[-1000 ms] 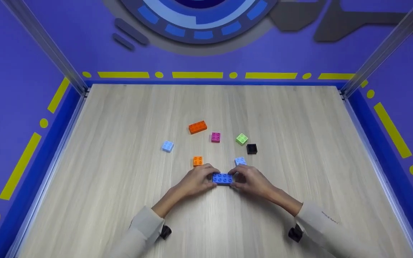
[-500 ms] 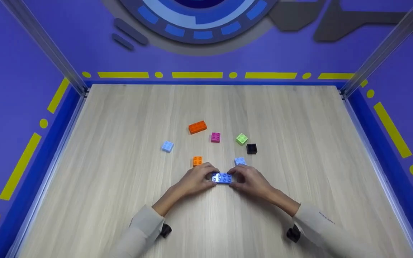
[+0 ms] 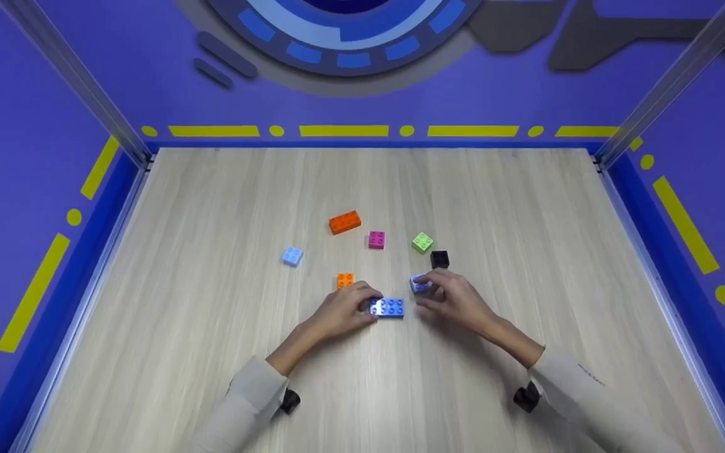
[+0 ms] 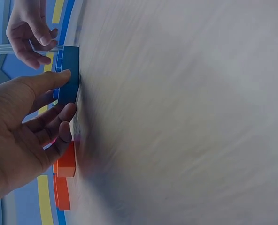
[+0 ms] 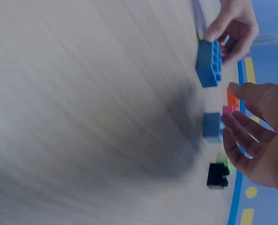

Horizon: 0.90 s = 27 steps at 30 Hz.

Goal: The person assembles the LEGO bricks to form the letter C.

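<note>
In the head view, my left hand [image 3: 342, 310] pinches a long blue toy building brick [image 3: 391, 307] by its left end between thumb and fingers. The left wrist view shows the thumb on the near side of this blue brick [image 4: 71, 86]. My right hand [image 3: 458, 303] is apart from it, fingers relaxed and thumb spread, over a small light blue brick [image 3: 418, 286] that the fingers partly cover. Seen from the right wrist, that light blue brick [image 5: 212, 127] sits on the table close to the fingertips; whether they touch it I cannot tell.
An orange brick [image 3: 345, 280] lies just beyond my left hand. Farther back are a red-orange long brick [image 3: 345, 222], a magenta brick [image 3: 376, 240], a green brick [image 3: 422, 243] and a black brick [image 3: 439, 258]. Another light blue brick [image 3: 292, 256] lies left. Blue walls enclose the wooden table [image 3: 211, 207].
My right hand has let go of the long blue brick and moved right and away from me to the small light blue brick. The left hand still holds the long brick.
</note>
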Each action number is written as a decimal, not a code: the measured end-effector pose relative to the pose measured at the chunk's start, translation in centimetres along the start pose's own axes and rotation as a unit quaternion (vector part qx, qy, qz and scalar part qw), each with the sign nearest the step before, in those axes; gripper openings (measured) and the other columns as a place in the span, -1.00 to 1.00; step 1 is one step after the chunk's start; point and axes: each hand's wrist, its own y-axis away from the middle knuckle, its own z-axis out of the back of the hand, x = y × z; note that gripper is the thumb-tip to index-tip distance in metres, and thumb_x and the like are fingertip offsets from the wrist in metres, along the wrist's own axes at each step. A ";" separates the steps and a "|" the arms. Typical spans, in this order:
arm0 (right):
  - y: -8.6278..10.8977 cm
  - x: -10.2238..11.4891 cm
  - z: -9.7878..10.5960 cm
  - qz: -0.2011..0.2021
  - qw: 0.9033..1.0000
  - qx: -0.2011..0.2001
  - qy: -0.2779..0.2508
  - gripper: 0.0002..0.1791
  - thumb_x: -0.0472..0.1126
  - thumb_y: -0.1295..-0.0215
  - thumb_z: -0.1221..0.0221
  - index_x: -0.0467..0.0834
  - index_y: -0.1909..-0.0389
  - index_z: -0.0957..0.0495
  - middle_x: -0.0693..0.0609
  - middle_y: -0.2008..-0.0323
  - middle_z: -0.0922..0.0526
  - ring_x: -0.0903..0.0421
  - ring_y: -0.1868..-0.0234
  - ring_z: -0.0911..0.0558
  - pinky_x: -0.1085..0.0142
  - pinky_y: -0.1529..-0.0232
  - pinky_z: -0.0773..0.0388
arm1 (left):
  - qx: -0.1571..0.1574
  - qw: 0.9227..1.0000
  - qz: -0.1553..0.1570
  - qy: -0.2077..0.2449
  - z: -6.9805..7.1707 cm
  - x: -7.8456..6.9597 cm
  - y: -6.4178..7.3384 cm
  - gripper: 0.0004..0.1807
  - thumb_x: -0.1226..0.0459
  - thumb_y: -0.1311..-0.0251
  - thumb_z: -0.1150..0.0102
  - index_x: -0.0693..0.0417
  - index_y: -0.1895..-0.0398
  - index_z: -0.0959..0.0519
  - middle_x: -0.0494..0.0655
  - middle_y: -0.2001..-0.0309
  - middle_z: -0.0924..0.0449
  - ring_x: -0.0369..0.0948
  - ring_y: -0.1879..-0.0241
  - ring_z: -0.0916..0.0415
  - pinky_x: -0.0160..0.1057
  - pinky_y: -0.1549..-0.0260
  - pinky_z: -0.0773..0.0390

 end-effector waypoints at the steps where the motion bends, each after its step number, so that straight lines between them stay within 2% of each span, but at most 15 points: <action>1: -0.1 -0.2 0.2 0.001 1.000 -0.006 0.003 -0.59 -0.20 0.07 -0.31 -0.10 0.12 -0.52 0.02 0.23 -0.56 0.10 0.26 -0.56 0.24 0.29 -0.51 | -0.001 1.000 0.001 0.001 0.0 0.0 -0.1 -0.59 0.15 0.03 -0.23 -0.14 0.03 -0.49 -0.26 0.15 -0.48 -0.33 0.19 -0.42 -0.33 0.20 -0.44; 7: -0.7 -1.5 0.3 0.013 0.999 -0.037 0.028 -0.53 -0.18 0.12 -0.35 -0.09 0.08 -0.52 0.09 0.12 -0.53 0.17 0.05 -0.45 0.21 0.07 -0.44 | -0.015 1.000 -0.002 0.005 -0.1 0.1 -0.5 -0.60 0.18 0.01 -0.22 -0.10 0.03 -0.49 -0.24 0.16 -0.48 -0.31 0.22 -0.42 -0.33 0.25 -0.44; 10: -0.8 -1.9 -0.1 0.007 0.999 -0.027 0.030 -0.48 -0.17 0.11 -0.34 -0.08 0.01 -0.49 0.10 0.02 -0.50 0.18 -0.05 -0.40 0.19 -0.07 -0.35 | -0.021 1.000 -0.002 0.007 -0.1 0.1 -0.6 -0.61 0.19 0.01 -0.21 -0.09 0.03 -0.49 -0.24 0.16 -0.48 -0.32 0.21 -0.42 -0.31 0.22 -0.44; 13: -0.8 -2.2 -0.7 -0.004 1.000 -0.010 0.022 -0.46 -0.18 0.08 -0.32 -0.08 -0.03 -0.47 0.09 -0.02 -0.48 0.17 -0.10 -0.38 0.18 -0.12 -0.30 | -0.026 1.000 -0.002 0.007 -0.1 0.1 -0.7 -0.61 0.20 0.00 -0.21 -0.08 0.02 -0.48 -0.23 0.14 -0.48 -0.32 0.18 -0.42 -0.29 0.19 -0.44; 20: -1.2 -2.5 -1.5 0.004 1.000 -0.014 0.007 -0.53 -0.24 0.04 -0.29 -0.12 0.01 -0.49 0.05 0.01 -0.50 0.11 -0.07 -0.41 0.16 -0.07 -0.34 | -0.026 1.000 -0.007 0.003 -0.3 -0.1 -0.8 -0.57 0.12 -0.02 -0.19 -0.07 -0.02 -0.46 -0.21 0.11 -0.47 -0.32 0.14 -0.42 -0.26 0.12 -0.44; 27: -1.0 -2.8 -1.7 -0.019 1.000 -0.013 0.007 -0.60 -0.22 -0.01 -0.26 -0.09 0.06 -0.52 0.09 0.11 -0.53 0.18 0.03 -0.43 0.20 0.01 -0.39 | -0.027 1.000 -0.004 0.002 -0.5 -0.3 -1.3 -0.61 0.07 -0.05 -0.16 -0.09 0.02 -0.49 -0.23 0.14 -0.48 -0.33 0.16 -0.42 -0.28 0.14 -0.45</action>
